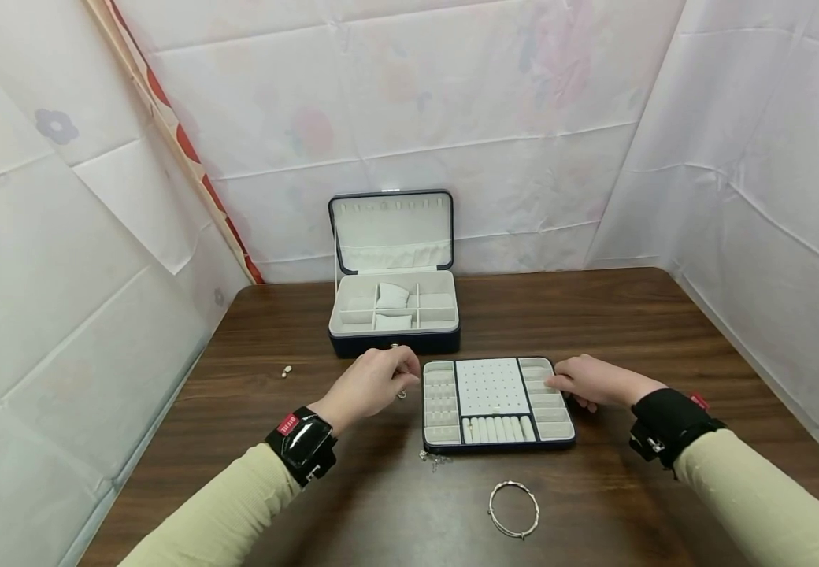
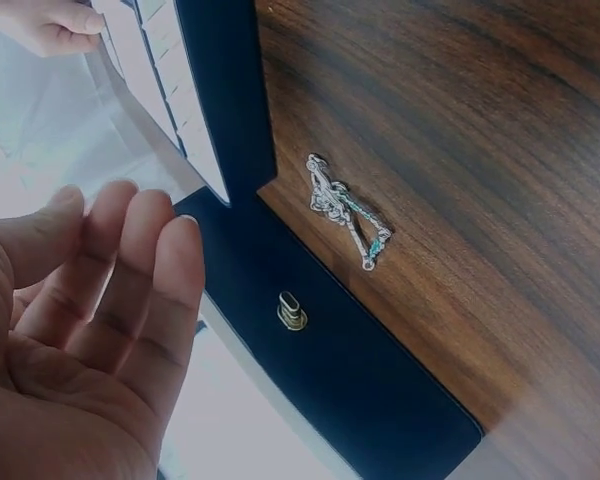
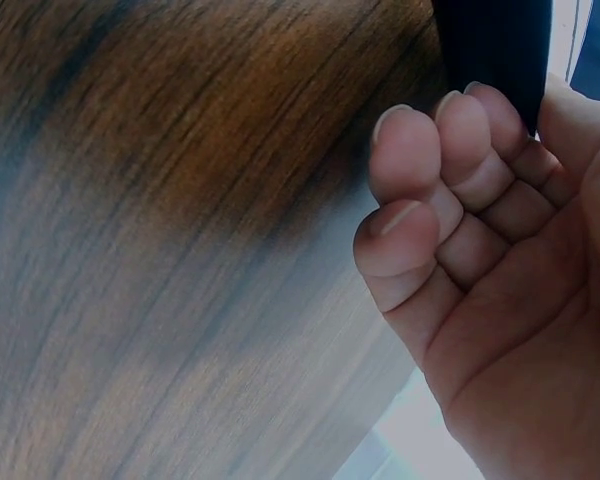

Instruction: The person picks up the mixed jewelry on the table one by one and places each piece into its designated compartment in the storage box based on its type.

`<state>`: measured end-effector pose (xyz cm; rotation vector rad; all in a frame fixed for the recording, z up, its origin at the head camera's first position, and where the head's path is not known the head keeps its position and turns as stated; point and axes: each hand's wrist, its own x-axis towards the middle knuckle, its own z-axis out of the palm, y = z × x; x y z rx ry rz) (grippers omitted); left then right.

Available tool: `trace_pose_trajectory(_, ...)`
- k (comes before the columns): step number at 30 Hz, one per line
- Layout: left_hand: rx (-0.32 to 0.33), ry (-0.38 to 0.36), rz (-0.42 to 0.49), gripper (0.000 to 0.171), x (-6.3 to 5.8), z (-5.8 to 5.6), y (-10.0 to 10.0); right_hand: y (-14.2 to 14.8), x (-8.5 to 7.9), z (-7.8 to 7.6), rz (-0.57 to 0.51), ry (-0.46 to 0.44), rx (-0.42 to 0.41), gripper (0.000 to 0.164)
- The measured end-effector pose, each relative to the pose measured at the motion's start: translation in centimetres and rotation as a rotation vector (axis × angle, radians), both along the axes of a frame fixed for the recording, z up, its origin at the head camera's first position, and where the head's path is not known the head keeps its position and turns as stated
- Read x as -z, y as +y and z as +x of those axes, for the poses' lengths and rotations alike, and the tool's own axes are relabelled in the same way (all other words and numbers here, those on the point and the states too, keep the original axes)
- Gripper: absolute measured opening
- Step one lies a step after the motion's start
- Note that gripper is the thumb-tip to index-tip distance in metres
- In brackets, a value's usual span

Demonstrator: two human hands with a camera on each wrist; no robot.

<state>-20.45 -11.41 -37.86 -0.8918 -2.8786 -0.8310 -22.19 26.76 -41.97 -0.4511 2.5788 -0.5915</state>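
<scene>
Head view: the tray (image 1: 492,387) lies on the desk (image 1: 558,315), with the open jewelry box (image 1: 395,342) behind its left part. The person's right grip (image 1: 597,381) pinches the tray's right edge; the left grip (image 1: 374,382) is at its left edge. A bangle (image 1: 513,483) lies in front of the tray.

Left wrist view: the left grip is loosely spread, fingers gently bent, beside the tray; a silvery chain (image 2: 345,212) lies near the tray's corner.

Right wrist view: the right grip's curled fingers are at the tray's dark side.
</scene>
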Motion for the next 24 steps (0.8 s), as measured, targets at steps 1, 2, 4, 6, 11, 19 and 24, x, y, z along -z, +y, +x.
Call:
trace_pose_trajectory(1,-0.005,-0.010,0.004,0.009,-0.03,0.03,0.01,0.00,0.00,0.00,0.000,0.002,-0.002,0.028)
trace_pose_trajectory(2,-0.010,-0.018,0.004,0.010,-0.04,0.06,0.02,-0.01,-0.01,0.00,-0.001,0.002,-0.004,0.028)
trace_pose_trajectory(4,-0.013,-0.019,0.004,0.011,-0.07,0.09,0.04,-0.01,-0.02,-0.01,0.000,0.004,-0.005,0.028)
trace_pose_trajectory(6,-0.009,-0.010,0.001,0.012,-0.09,0.09,0.08,-0.02,-0.05,-0.01,0.000,0.005,-0.006,0.028)
trace_pose_trajectory(11,0.011,0.009,-0.002,0.012,-0.15,0.07,0.16,-0.01,-0.06,-0.03,-0.003,0.000,-0.005,0.028)
trace_pose_trajectory(19,0.019,0.009,-0.014,0.008,-0.30,0.04,0.26,0.04,0.02,-0.06,-0.006,0.001,-0.006,0.029)
trace_pose_trajectory(24,0.027,0.078,-0.001,0.011,-0.17,-0.01,0.33,0.09,0.10,-0.10,-0.010,0.004,-0.007,0.028)
